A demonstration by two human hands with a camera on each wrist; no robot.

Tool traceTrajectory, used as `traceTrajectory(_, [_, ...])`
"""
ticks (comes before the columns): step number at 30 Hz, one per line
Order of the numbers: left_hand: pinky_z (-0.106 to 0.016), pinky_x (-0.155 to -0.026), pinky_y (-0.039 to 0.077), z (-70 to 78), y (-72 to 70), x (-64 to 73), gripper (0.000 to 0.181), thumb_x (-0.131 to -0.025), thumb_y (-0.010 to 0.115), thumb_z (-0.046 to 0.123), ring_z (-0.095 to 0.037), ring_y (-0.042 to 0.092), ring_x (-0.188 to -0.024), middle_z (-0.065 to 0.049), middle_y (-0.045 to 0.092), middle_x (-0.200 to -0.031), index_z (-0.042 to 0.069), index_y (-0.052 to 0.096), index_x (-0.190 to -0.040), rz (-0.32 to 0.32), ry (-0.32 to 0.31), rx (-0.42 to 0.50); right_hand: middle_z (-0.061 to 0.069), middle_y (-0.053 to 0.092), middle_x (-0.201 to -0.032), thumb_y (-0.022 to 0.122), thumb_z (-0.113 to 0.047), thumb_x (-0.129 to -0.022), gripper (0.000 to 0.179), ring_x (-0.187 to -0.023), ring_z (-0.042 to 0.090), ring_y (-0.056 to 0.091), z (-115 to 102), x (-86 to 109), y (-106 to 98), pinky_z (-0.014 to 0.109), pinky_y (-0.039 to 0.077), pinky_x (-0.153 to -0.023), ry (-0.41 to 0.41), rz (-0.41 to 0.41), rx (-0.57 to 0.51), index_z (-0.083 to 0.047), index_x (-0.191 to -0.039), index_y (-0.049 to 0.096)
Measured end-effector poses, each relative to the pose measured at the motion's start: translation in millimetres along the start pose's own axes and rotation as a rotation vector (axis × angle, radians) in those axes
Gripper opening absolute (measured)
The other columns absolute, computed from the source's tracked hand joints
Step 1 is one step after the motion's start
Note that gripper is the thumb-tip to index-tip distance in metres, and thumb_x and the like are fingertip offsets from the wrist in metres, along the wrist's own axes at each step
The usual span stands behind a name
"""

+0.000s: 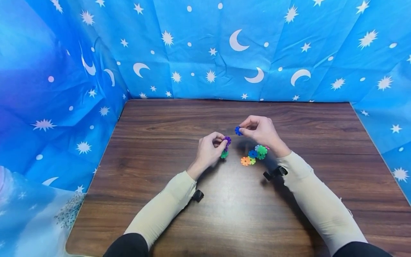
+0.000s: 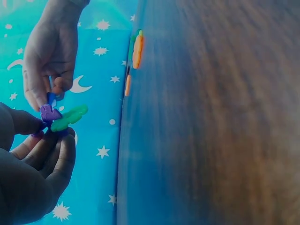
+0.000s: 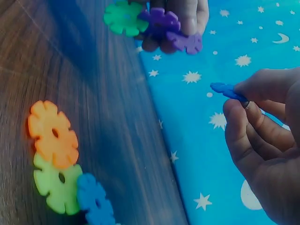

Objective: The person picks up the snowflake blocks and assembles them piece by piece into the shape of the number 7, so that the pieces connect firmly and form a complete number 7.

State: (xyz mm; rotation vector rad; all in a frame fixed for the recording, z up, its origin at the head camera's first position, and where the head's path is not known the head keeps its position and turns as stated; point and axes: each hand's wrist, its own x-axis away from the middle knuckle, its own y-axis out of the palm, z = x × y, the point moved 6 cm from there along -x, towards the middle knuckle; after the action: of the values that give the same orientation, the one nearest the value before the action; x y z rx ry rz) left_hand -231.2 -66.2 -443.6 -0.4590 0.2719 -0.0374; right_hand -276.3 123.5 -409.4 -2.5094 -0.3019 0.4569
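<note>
Between thumb and fingers, my left hand (image 1: 208, 150) pinches a small chain of notched plastic discs. Two purple discs (image 3: 161, 22) are joined in it, with a green disc (image 3: 125, 18) at one end. My right hand (image 1: 261, 130) pinches a single blue notched disc (image 1: 238, 130) by its edge. In the head view this blue disc is held a short way to the right of and beyond the purple discs, apart from them. Both hands are raised over the table.
On the wooden table (image 1: 154, 171), below the right hand, lies a loose cluster of discs: an orange disc (image 1: 245, 161), a yellow-green disc (image 3: 58, 187), a blue disc (image 1: 252, 154), and several green ones (image 1: 262, 150). A blue star-and-moon cloth (image 1: 199, 32) hangs behind the table's far edge.
</note>
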Motion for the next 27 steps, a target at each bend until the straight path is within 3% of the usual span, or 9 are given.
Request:
traceTrajectory(10, [-0.014,-0.065,0.055,2.4,2.5,-0.7,0.008,-0.087,0.070,0.011,-0.013,0.072,-0.073,-0.008,0.074,-0.084,0.004,0.068,-0.090,-0.015,0.009,-0.019,0.003,0.073,-0.077,0.075,-0.014,-0.084,0.005,-0.065,0.014,0.068,-14.8,-1.1,7.1,0.021,0.050,-0.055,-0.055,-0.020,0.004,-0.012,-0.088,0.073])
traceTrajectory(27, [-0.014,-0.066,0.056,1.9,3.5,1.3,0.009,-0.086,0.071,0.013,-0.014,0.072,-0.074,-0.007,0.074,-0.084,0.004,0.068,-0.089,-0.011,0.004,-0.016,0.000,0.072,-0.074,0.075,-0.016,-0.084,0.006,-0.063,0.011,0.066,-21.0,1.3,19.1,0.023,0.051,-0.054,-0.050,-0.055,-0.011,-0.013,-0.088,0.072])
